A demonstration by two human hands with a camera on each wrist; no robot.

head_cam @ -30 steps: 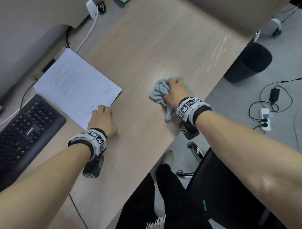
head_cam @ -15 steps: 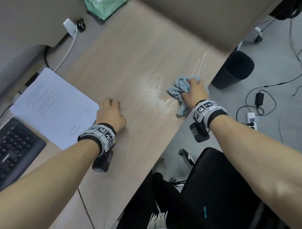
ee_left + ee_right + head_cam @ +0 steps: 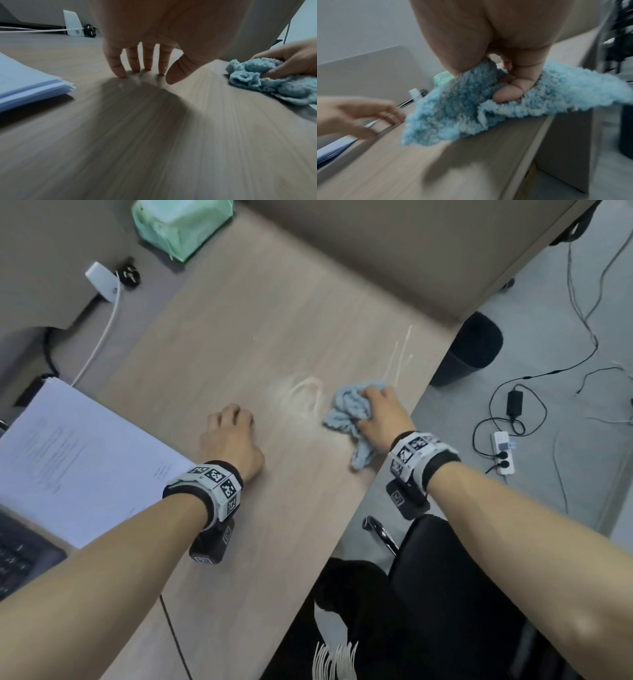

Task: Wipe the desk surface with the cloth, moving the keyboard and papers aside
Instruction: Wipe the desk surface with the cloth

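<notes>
Wooden desk [image 3: 219,364], right hand [image 3: 383,419] gripping cloth [image 3: 346,414]

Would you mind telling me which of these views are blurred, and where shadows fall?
Right wrist view: strong motion blur on the left hand and desk; cloth sharper. Left wrist view: the left hand shadows the desk. Head view: mostly sharp.

Bare desk [image 3: 239,344] ahead of both hands; papers [image 3: 78,453] block left, tissue pack [image 3: 178,227] at far end.
</notes>
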